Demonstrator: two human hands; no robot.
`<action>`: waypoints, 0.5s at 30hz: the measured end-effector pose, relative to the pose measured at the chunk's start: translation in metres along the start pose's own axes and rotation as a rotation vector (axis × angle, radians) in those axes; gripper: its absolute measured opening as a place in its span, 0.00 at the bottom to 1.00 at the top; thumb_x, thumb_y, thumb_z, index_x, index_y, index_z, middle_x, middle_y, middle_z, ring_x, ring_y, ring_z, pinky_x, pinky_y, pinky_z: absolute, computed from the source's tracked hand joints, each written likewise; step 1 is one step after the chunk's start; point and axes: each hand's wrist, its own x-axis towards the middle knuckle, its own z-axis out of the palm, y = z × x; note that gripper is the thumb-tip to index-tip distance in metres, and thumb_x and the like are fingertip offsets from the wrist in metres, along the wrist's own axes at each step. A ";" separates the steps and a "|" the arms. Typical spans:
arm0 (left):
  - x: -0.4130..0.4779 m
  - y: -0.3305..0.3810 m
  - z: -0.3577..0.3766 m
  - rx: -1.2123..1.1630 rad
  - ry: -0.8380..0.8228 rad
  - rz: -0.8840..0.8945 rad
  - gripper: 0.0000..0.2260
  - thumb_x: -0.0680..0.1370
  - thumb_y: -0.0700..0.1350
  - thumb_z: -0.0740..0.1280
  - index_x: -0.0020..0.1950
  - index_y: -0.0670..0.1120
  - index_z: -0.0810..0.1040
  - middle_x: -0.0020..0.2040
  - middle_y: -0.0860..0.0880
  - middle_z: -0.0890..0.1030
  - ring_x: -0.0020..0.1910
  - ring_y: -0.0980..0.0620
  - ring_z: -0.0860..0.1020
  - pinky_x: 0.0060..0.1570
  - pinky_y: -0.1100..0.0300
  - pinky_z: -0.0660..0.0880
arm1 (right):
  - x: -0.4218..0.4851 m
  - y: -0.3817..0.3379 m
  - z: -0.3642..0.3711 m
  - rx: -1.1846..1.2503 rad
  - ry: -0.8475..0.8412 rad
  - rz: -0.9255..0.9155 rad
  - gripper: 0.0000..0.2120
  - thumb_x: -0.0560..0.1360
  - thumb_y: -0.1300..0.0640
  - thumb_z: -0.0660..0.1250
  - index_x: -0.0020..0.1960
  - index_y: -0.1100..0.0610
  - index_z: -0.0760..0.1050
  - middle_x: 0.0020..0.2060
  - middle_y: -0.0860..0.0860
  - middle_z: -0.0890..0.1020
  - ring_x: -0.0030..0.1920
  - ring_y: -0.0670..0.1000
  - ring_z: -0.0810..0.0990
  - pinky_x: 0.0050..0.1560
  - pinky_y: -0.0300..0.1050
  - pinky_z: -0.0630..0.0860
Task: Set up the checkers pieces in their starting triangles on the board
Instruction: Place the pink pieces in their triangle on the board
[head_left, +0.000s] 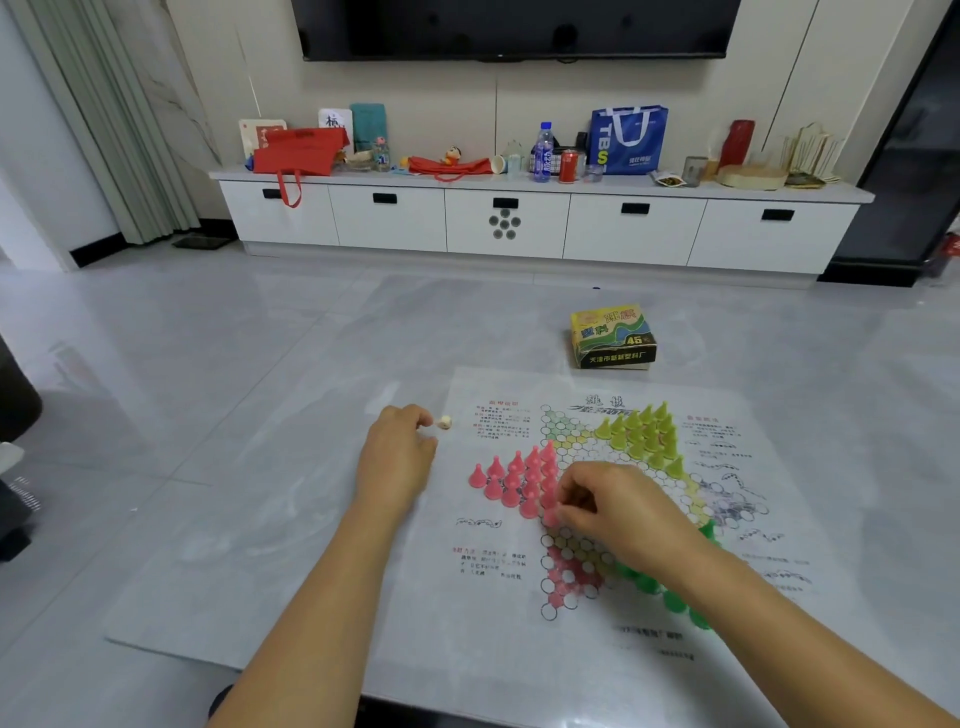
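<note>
Dark-green plastic cone pieces (675, 603): near triangle, partly under the forearm. Right hand (618, 506): pinches the nearest of the pink plastic cone pieces (511, 480), apparently seating it. Left hand (397, 462): curled, contents unclear, beside small cream piece (444, 422). Yellow-green plastic cone pieces (644, 431): far triangle.

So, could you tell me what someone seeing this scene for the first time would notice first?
Two clusters of cone-shaped pieces stand on the paper board: pink pieces at its left point and yellow-green pieces at the far right. The right hand appears to pinch a pink piece at the pink cluster's near edge, while the left hand rests curled beside a small cream piece.
</note>
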 end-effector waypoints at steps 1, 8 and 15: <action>0.001 -0.001 0.000 0.023 -0.001 -0.008 0.11 0.75 0.39 0.62 0.56 0.44 0.75 0.58 0.43 0.74 0.54 0.44 0.74 0.51 0.56 0.69 | 0.000 0.000 0.002 -0.028 -0.002 -0.010 0.05 0.73 0.53 0.66 0.47 0.54 0.76 0.44 0.47 0.81 0.44 0.47 0.77 0.49 0.44 0.76; 0.003 -0.003 0.001 0.082 -0.027 -0.007 0.11 0.74 0.41 0.64 0.56 0.43 0.74 0.57 0.43 0.75 0.55 0.44 0.74 0.52 0.54 0.71 | 0.004 0.000 0.008 -0.075 0.006 -0.028 0.06 0.74 0.54 0.64 0.49 0.54 0.76 0.48 0.48 0.81 0.46 0.48 0.76 0.49 0.44 0.75; 0.005 -0.003 0.004 0.118 -0.025 0.012 0.11 0.74 0.41 0.64 0.57 0.43 0.74 0.57 0.42 0.75 0.56 0.43 0.73 0.53 0.53 0.70 | 0.005 0.001 0.011 -0.069 0.003 -0.024 0.06 0.74 0.55 0.65 0.50 0.55 0.76 0.48 0.48 0.81 0.48 0.49 0.77 0.51 0.46 0.76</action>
